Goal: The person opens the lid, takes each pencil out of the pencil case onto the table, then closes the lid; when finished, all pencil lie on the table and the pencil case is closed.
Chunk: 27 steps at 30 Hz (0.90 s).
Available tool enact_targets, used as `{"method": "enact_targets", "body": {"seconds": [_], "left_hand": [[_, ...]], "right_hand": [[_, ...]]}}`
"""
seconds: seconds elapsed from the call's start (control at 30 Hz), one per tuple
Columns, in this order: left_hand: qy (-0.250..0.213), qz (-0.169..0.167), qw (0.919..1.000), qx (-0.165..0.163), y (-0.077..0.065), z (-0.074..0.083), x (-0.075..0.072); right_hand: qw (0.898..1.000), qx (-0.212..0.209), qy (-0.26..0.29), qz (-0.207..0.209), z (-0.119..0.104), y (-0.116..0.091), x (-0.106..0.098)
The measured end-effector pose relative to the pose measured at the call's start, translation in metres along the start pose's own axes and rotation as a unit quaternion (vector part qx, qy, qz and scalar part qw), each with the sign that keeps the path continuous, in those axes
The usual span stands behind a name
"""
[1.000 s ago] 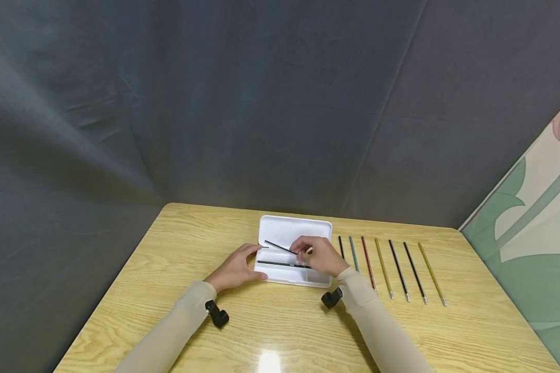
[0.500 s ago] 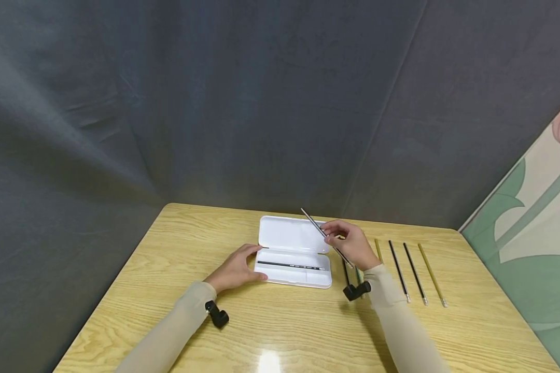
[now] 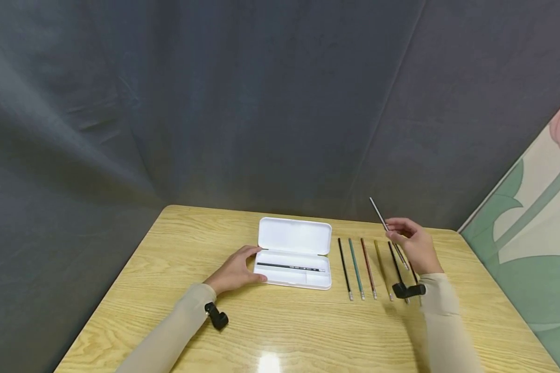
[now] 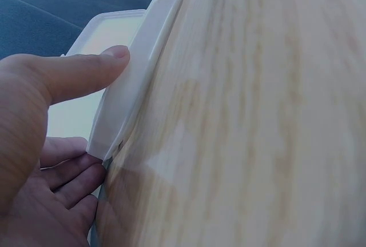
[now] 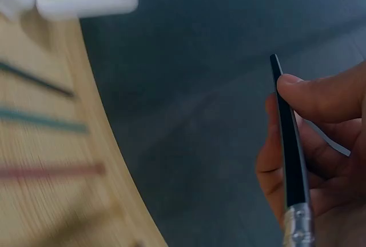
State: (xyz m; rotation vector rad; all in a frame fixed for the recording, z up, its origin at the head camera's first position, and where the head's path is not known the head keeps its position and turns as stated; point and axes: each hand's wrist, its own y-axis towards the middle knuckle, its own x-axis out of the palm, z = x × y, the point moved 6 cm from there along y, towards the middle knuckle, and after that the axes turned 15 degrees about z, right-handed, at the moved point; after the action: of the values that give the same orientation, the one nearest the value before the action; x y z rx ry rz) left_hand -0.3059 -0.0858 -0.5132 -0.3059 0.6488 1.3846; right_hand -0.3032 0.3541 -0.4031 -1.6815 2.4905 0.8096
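Observation:
A white pencil case [image 3: 280, 282] lies open on the table with its lid tilted back. One black pencil [image 3: 289, 267] rests inside it. My left hand [image 3: 235, 270] grips the case's left end, its thumb [image 4: 91, 72] on the front edge and its fingers round the back corner. Over the right part of the pencil row, my right hand [image 3: 415, 246] holds up another black pencil [image 5: 290, 150] between thumb and fingers. Its silvery ferrule points down towards the wrist in the right wrist view.
Right of the case lie a black pencil [image 3: 344, 267], a teal pencil [image 3: 356, 267], a red pencil [image 3: 368, 267] and a yellow pencil [image 3: 381, 264], side by side. Further pencils are partly hidden by my right hand. A dark curtain [image 3: 261, 103] hangs behind the wooden table [image 3: 280, 326].
My right hand has lifted the black pencil out of the case and carried it rightwards over the pencil row. My left hand has stayed on the case.

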Motion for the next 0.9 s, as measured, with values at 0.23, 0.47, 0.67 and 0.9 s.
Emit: {"method": "enact_targets", "body": {"seconds": [0.23, 0.47, 0.67, 0.9], "left_hand": [[0.006, 0.008, 0.9999, 0.0, 0.0, -0.004, -0.002], [0.005, 0.012, 0.9999, 0.0, -0.001, -0.005, -0.004], [0.007, 0.013, 0.9999, 0.0, 0.0, -0.005, -0.005], [0.008, 0.009, 0.9999, 0.0, 0.001, -0.004, -0.005]], "right_hand": [[0.998, 0.048, 0.003, 0.046, 0.04, 0.002, -0.07], [0.984, 0.098, -0.133, 0.064, 0.081, -0.007, -0.115], [0.942, 0.038, -0.331, 0.035, 0.111, -0.014, -0.13], [0.93, 0.047, -0.363, 0.018, 0.131, -0.018, -0.125]]}}
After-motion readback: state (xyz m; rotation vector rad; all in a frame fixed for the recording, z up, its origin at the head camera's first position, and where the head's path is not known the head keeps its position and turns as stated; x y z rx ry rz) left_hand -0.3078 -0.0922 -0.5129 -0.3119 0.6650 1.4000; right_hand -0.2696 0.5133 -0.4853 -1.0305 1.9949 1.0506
